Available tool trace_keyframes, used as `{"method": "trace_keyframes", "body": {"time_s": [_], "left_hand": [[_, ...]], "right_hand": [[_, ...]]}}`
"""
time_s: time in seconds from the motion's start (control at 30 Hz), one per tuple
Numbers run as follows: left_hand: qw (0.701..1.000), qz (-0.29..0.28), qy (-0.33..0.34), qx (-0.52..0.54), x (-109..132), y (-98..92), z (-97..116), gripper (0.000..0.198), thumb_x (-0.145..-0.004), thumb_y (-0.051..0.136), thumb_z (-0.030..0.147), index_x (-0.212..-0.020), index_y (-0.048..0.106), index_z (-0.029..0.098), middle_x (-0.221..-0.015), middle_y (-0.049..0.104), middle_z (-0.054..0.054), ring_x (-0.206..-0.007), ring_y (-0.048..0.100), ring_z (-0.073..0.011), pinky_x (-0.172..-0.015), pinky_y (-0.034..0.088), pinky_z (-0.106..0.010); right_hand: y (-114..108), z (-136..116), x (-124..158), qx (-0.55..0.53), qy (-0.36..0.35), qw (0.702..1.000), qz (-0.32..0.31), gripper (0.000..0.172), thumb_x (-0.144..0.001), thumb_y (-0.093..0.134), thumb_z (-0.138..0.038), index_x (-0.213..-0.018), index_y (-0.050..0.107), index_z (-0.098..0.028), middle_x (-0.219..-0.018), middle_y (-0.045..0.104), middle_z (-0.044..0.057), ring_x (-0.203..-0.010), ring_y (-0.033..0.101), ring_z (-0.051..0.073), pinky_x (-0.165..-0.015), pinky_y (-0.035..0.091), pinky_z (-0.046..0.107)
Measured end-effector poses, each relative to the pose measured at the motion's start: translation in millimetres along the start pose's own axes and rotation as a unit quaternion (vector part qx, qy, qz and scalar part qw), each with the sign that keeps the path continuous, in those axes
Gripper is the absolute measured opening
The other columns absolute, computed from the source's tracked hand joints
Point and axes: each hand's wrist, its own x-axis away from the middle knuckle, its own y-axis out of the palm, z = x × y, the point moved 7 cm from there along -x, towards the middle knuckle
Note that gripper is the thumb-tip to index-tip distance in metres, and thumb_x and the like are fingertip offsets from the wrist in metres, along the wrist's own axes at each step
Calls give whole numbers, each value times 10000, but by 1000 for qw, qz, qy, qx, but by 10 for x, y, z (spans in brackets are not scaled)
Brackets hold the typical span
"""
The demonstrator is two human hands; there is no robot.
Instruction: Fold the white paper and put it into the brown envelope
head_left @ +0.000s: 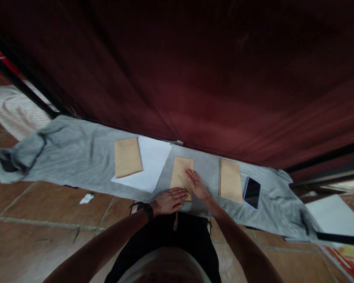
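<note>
Middle packet (179, 177): brown paper, lying on the grey cloth (82, 157) straight ahead of the wearer, beneath both hands and between 2 similar packets.
Left hand (171, 199): palm down over the near end of the paper, fingers extended and close together, gripping nothing that I can see from my remote post.
Right hand (196, 184): laid on the packet's right side, fingers stretched out over the paper; I see no pinch.
Work on the packet: I judge the smoothing to be under way, with the paper lying flat but both hands not yet off it; whether anything inside is finished, I cannot tell.
Outer packets: the left packet (128, 158) rests partly on white paper (152, 161), the right packet (231, 181) just beside a phone (252, 193); neither is touched, and I cannot tell if they are done or waiting.
Count on the cloth: 3 brown packets, 1 phone, at least 1 white sheet, its layers too indistinct for me to number.
Count of hands: 2, with 1 dark wristband (149, 211) on the left wrist.
</note>
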Motion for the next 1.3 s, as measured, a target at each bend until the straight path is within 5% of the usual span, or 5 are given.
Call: {"method": "trace_keyframes", "body": {"time_s": [0.2,0.67,0.8,1.07,1.3], "left_hand": [[1000,22,-9,21,-1,-89,9,415,-982,476,317,-1370,556,195,-1436,578,-86,-1372,488,-211,-1166,394,-409],[995,30,-68,61,-61,-163,-40,339,-1011,398,245,-1255,626,188,-1301,667,-71,-1266,569,-176,-1112,450,-365],[993,39,-104,37,-291,-188,-283,356,-1037,356,276,-1236,639,193,-1280,682,-61,-1231,594,-166,-1113,436,-353],[988,-6,-143,-50,-1061,-82,-937,527,-1028,309,325,-1521,341,141,-1608,343,-102,-1504,251,-169,-1245,151,-394],[986,-16,-145,-77,-1177,34,-1076,538,-1019,327,360,-1508,369,139,-1600,355,-116,-1506,247,-183,-1244,109,-403]], "right_hand": [[86,-14,8,133,-53,989,-31,533,-1040,319,-230,-1570,266,-235,-1597,356,61,-1482,316,172,-1256,185,485],[-3,-325,832,37,-77,992,-97,581,-1040,404,-399,-1575,257,-227,-1603,337,78,-1476,334,202,-1238,252,491],[-46,-363,904,17,-78,992,-100,541,-1033,423,-390,-1544,346,-231,-1577,393,70,-1455,372,205,-1230,284,475],[-98,-376,877,-8,-67,995,-76,529,-1023,438,-410,-1519,400,-230,-1549,444,76,-1425,421,224,-1207,326,476],[-86,-355,872,-7,-59,996,-63,530,-1006,481,-401,-1502,432,-221,-1540,459,74,-1405,449,234,-1205,340,469]]}}
